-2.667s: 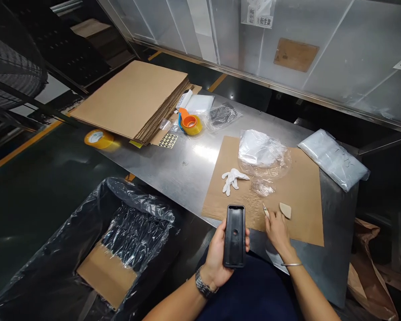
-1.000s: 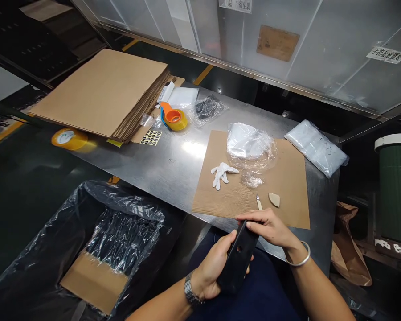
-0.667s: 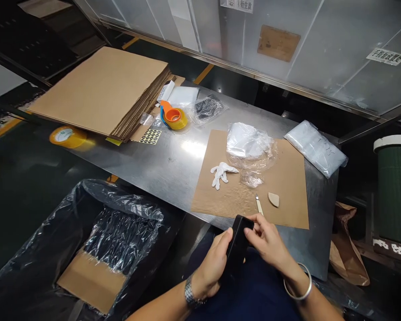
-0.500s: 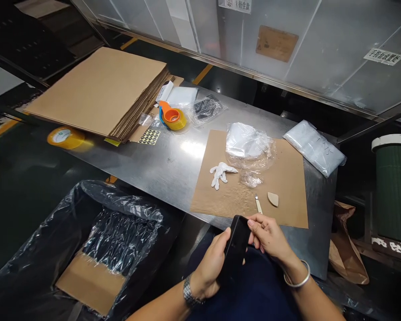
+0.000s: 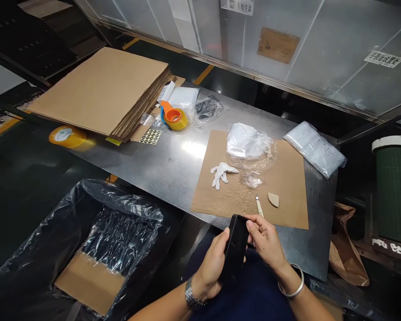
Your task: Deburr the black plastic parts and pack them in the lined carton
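left hand [image 5: 213,264]: curled in grip | right hand [image 5: 266,241]: half-curled, angled toward left

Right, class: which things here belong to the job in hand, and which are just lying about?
Belonging to the job:
black part, in the left hand, the right hand at its edge
pale-handled tool, probably, lying on the cardboard sheet

Seemingly just lying about:
white glove
orange tape dispenser
sticker sheet

The metal table [image 5: 173,165] is viewed by one head-worn camera, aimed forward and downward from above its near edge, at fairly close range.
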The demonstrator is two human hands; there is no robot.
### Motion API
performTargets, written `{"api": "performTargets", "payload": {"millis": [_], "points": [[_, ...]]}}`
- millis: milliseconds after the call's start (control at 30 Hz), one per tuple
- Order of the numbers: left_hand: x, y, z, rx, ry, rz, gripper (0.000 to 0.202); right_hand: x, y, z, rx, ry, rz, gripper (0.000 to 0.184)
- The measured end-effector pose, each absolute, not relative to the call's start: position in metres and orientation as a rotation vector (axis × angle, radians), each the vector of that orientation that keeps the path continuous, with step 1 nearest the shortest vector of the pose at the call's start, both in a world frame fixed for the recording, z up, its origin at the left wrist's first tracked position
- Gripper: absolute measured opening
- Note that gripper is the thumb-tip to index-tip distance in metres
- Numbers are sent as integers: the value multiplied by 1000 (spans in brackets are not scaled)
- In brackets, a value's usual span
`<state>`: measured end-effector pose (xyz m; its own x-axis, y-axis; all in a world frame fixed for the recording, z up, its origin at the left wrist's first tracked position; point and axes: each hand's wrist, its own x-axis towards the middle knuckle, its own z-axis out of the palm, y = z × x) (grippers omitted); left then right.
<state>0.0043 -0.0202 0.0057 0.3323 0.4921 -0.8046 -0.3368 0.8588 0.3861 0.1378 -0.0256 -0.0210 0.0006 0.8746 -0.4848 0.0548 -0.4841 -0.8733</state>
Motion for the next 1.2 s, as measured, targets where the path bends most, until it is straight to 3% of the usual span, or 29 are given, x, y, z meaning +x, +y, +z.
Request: {"api": "performTargets", "payload": {"millis": [233, 467, 800, 967, 1067, 1200], "points": [[3, -12, 1, -45, 994, 760, 34, 122, -47, -27, -1422, -1187, 1555, 80], [-7, 3, -2, -263, 808, 692, 44, 127, -40, -19, -1387, -1274, 1507, 56], [-14, 8, -10, -269, 736, 663, 53, 121, -29, -5, -1403, -1357, 1398, 46], [-12, 10, -32, -33, 1010, 725, 43, 132, -5, -55, -1657, -1405, 1152, 31], [-4, 21, -73, 505, 1236, 682, 47, 155, 39, -103, -1818, -1424, 887, 33], [19, 51, -137, 749, 1355, 651, 42, 192, 125, -151, -1932, -1469, 583, 27]]}}
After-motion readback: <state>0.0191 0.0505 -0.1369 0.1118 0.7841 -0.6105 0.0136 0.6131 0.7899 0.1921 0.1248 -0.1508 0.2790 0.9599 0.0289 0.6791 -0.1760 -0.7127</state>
